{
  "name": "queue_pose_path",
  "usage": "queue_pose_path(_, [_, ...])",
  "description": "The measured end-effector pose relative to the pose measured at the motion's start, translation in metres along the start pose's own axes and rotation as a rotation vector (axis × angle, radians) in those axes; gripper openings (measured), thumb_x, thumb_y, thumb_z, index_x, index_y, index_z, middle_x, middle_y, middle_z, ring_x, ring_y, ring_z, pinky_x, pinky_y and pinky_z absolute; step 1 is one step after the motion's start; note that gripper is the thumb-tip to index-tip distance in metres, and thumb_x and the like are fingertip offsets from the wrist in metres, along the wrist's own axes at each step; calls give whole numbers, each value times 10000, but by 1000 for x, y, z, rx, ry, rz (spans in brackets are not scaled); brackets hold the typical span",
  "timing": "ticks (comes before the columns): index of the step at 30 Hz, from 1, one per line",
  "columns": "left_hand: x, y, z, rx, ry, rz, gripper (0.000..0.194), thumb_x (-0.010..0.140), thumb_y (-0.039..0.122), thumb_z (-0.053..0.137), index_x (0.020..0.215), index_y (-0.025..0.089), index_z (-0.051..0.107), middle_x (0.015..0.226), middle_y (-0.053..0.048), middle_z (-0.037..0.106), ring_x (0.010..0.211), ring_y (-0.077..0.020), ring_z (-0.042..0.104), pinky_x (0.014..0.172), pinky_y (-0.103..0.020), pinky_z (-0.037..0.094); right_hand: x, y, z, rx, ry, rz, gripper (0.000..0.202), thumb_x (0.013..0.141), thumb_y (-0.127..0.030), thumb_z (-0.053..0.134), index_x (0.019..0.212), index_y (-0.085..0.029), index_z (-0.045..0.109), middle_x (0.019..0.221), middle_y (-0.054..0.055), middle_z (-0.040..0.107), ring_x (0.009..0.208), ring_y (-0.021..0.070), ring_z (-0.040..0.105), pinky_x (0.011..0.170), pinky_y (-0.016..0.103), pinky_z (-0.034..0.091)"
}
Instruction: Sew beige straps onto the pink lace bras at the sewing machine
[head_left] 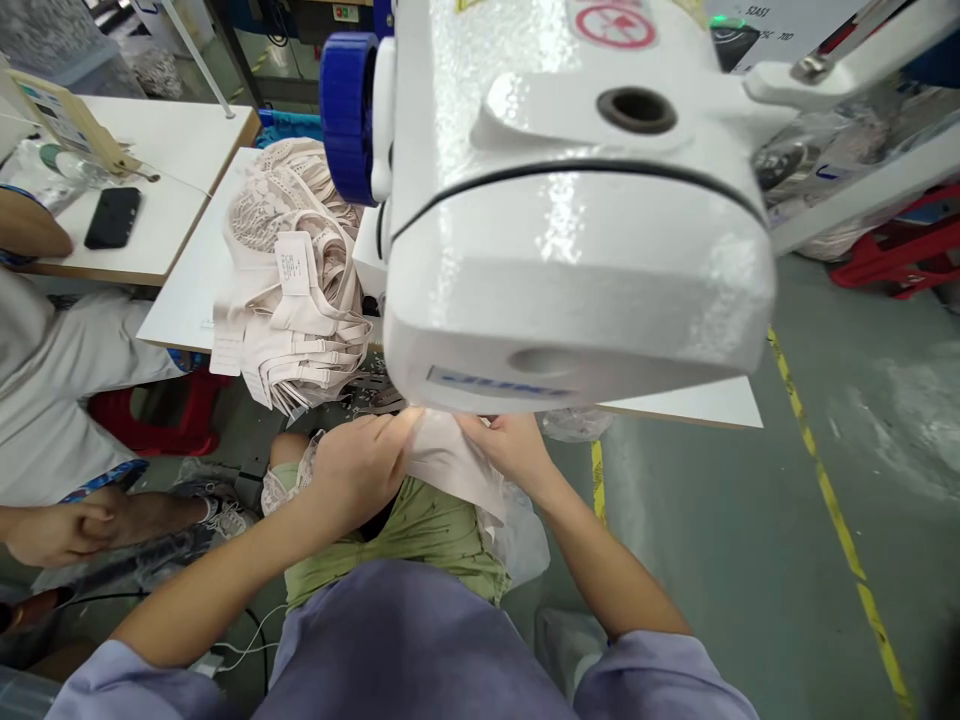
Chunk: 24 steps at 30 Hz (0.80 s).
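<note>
A beige garment (454, 455), probably a bra like those in the pile, hangs over my lap just below the front of a white sewing machine (577, 270). With thumb and fingers closed, my left hand (360, 465) grips the cloth on its left side; a lace part trails beneath that wrist. My right hand (514, 450) pinches the same garment at its upper right. The machine head hides the tips of some fingers and the upper edge of the cloth. Left of the machine, a pile of beige bras (300, 280) with straps, lace and paper labels lies on the white table (187, 290).
A blue handwheel (349, 118) sticks out from the machine's left side. Another person (60, 390) sits at the left, beside a worktable (176, 130) bearing a black phone (113, 218). Yellow tape (817, 470) marks the floor at right; a red stool (900, 245) stands beyond.
</note>
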<state>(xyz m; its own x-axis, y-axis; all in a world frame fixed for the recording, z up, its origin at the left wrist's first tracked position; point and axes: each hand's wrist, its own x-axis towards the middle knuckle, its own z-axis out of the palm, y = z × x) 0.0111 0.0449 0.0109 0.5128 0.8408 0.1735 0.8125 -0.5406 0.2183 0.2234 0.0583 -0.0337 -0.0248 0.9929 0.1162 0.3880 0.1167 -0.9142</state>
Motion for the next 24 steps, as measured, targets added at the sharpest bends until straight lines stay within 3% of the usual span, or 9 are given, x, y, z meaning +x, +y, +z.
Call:
queue_pose_path(4, [-10, -8, 2, -423, 7, -244, 296, 990, 405, 469, 1157, 180, 562, 867, -37, 691, 751, -168, 653, 560, -236, 419, -7, 11, -2, 115, 29, 35, 241, 866, -375, 633, 1045, -217, 599, 869, 13, 607, 635, 133, 519, 607, 272, 461])
queue_pose_path(7, [-12, -14, 4, -723, -87, -363, 359, 989, 498, 462, 1108, 182, 584, 979, -57, 676, 821, -171, 631, 572, -226, 431, -21, 17, -8, -38, 38, -12, 228, 894, -412, 624, 1002, -212, 643, 784, -3, 623, 644, 144, 532, 630, 275, 442])
queue_pose_path(9, [-12, -17, 6, -853, -164, -355, 374, 991, 512, 457, 1066, 191, 633, 1005, -51, 679, 868, -178, 625, 650, -239, 450, -37, 14, -9, -146, 29, -17, 220, 917, -413, 606, 888, -205, 674, 743, -2, 642, 654, 151, 549, 628, 273, 423])
queue_pose_path(12, [-18, -18, 8, -1018, -323, -207, 345, 955, 497, 537, 998, 187, 684, 978, -36, 684, 902, -192, 616, 754, -259, 453, -71, -3, -3, -197, -39, -9, 265, 930, -401, 605, 766, -202, 666, 668, -11, 624, 601, 143, 536, 570, 263, 390])
queue_pose_path(15, [-29, -16, 3, -1190, -436, -112, 370, 941, 499, 545, 835, 157, 641, 760, -6, 599, 716, -152, 547, 631, -240, 410, -103, -23, 9, -127, -188, -42, 353, 920, -399, 613, 628, -203, 584, 545, -35, 503, 508, 122, 467, 497, 253, 343])
queue_pose_path(18, [-45, -19, -15, -1222, -341, -185, 441, 977, 507, 460, 716, 160, 536, 654, 18, 472, 606, -117, 440, 537, -231, 336, -113, -39, 31, 78, -227, 15, 340, 914, -443, 619, 666, -211, 620, 564, -24, 524, 503, 126, 481, 476, 249, 374])
queue_pose_path(20, [-55, -27, -28, -1142, -272, -214, 439, 980, 502, 458, 706, 163, 513, 662, 20, 455, 609, -112, 425, 534, -229, 325, -104, -43, 52, 291, -257, 70, 326, 853, -545, 677, 903, -225, 709, 797, 36, 672, 691, 182, 623, 588, 280, 504])
queue_pose_path(22, [-64, -39, -36, -1043, -263, -207, 434, 977, 492, 462, 697, 164, 507, 662, 22, 446, 606, -108, 417, 531, -229, 313, -89, -39, 77, 542, -284, 169, 572, 752, -663, 723, 1125, -231, 689, 1075, 97, 696, 941, 251, 669, 764, 349, 576])
queue_pose_path(24, [-71, -51, -33, -968, -315, -177, 429, 973, 482, 464, 686, 166, 511, 644, 25, 442, 590, -107, 412, 523, -230, 304, -74, -30, 100, 731, -264, 310, 605, 760, -695, 686, 1158, -241, 665, 1103, 95, 693, 955, 242, 677, 798, 364, 594])
